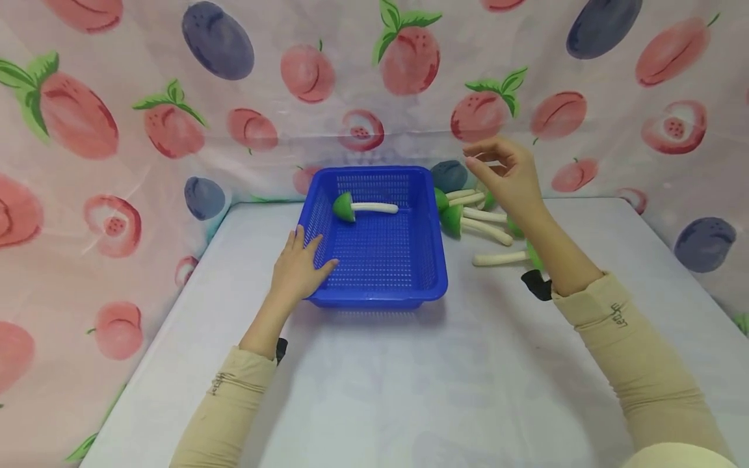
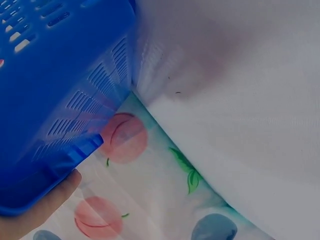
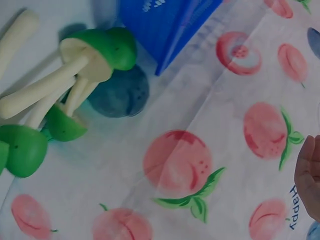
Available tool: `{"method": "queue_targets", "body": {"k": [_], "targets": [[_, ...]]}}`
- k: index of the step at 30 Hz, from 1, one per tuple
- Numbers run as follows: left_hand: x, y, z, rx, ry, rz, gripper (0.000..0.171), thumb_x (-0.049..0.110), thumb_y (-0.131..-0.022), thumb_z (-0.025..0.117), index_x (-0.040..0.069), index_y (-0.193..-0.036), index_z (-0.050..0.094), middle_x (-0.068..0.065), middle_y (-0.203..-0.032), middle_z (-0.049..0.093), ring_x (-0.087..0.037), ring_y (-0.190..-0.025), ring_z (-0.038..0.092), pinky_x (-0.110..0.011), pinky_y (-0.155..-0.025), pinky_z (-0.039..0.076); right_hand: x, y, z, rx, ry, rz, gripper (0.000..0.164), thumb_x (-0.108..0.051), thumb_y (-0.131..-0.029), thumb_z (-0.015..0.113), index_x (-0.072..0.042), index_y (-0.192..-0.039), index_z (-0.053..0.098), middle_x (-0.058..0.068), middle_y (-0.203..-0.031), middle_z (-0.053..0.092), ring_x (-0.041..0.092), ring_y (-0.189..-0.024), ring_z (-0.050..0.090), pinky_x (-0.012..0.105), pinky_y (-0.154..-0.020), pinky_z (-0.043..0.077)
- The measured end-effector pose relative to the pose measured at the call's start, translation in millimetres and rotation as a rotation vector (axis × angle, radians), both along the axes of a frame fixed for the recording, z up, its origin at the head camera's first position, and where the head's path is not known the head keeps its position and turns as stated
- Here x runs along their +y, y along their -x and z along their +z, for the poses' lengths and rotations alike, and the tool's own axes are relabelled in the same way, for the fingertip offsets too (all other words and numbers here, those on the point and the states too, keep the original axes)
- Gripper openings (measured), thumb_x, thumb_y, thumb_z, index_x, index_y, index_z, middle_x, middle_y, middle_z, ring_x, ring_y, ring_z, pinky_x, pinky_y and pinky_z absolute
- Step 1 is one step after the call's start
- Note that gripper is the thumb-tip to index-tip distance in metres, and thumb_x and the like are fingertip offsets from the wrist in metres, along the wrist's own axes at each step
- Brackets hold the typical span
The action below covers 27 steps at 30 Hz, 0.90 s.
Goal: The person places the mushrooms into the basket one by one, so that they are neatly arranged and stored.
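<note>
A blue plastic basket [image 1: 374, 298] with slotted walls stands on the table. Inside it lies one toy mushroom [image 1: 374, 207] with a green cap and a pale stem. My left hand [image 1: 297, 270] rests on the basket's left rim with its fingers spread, the thumb reaching over the inside. In the left wrist view a finger [image 2: 64, 192] runs along the rim. My right hand [image 1: 508, 179] is raised above a pile of similar toy mushrooms [image 1: 482, 229], its fingers loosely bent and nothing visible between them. The right wrist view shows several of these mushrooms [image 3: 85, 60] overlapping.
The white-covered table [image 1: 409, 390] backs onto a hanging cloth [image 1: 246, 97] printed with fruit. One mushroom stem [image 1: 497, 259] lies in front of the pile, its green cap partly covered by my right forearm. The pile sits close to the basket's right wall.
</note>
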<state>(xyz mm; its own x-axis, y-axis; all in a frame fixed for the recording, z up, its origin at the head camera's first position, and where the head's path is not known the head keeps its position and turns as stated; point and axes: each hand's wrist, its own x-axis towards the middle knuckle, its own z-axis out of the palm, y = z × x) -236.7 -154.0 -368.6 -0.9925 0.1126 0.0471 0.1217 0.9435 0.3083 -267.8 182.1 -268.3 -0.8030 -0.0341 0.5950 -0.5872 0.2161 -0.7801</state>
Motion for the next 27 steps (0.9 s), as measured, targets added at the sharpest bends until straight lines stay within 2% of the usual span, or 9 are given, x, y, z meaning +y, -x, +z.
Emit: {"method": "queue_targets", "body": {"k": [5,12,21,24,27], "targets": [[1,1.3,-0.1,0.006,0.006,-0.016,0.07,0.047,-0.092,0.051,0.004,-0.145,0.035,-0.029,-0.154,0.011,-0.043,-0.144,0.007,-0.059,-0.112,0.021,20,-7.5,-8.8,-0.033,-0.033,-0.04,0.015,-0.009,-0.089,0.063,-0.019,-0.096,0.071,-0.017,-0.092,0.066,0.001,-0.086,0.061,0.012,-0.072,0.049],[0,0.2,-0.7,0.013,-0.005,-0.007,0.069,0.046,-0.092,0.052,0.004,-0.144,0.036,-0.029,-0.154,0.012,-0.043,-0.144,0.008,-0.061,-0.11,0.024,41,-20.6,-21.8,-0.121,-0.139,-0.029,0.017,-0.01,-0.09,0.062,-0.019,-0.101,0.07,-0.021,-0.097,0.065,-0.002,-0.09,0.059,0.009,-0.076,0.047],[0,4.1,-1.0,0.035,-0.016,-0.017,0.068,0.045,-0.092,0.052,0.003,-0.144,0.037,-0.029,-0.153,0.014,-0.044,-0.144,0.01,-0.06,-0.111,0.024,70,-24.8,-42.9,-0.182,-0.224,-0.049,0.021,-0.009,-0.09,0.062,-0.025,-0.102,0.068,-0.026,-0.098,0.062,-0.005,-0.093,0.056,0.005,-0.079,0.044],[0,3.1,-2.1,0.028,-0.013,-0.02,0.069,0.045,-0.092,0.051,0.003,-0.144,0.036,-0.029,-0.153,0.014,-0.043,-0.144,0.01,-0.06,-0.11,0.025,82,-24.5,-49.0,-0.227,-0.306,-0.078,0.022,-0.011,-0.09,0.062,-0.025,-0.106,0.067,-0.032,-0.097,0.06,-0.009,-0.093,0.054,0.003,-0.078,0.042],[-3,1.1,-0.9,0.022,-0.006,-0.007,0.069,0.045,-0.092,0.052,0.003,-0.144,0.036,-0.029,-0.153,0.014,-0.043,-0.144,0.01,-0.061,-0.109,0.026,92,-20.3,-56.0,-0.292,-0.426,-0.113,0.022,-0.017,-0.09,0.063,-0.018,-0.113,0.065,-0.036,-0.099,0.055,-0.012,-0.094,0.051,0.002,-0.078,0.04]]}}
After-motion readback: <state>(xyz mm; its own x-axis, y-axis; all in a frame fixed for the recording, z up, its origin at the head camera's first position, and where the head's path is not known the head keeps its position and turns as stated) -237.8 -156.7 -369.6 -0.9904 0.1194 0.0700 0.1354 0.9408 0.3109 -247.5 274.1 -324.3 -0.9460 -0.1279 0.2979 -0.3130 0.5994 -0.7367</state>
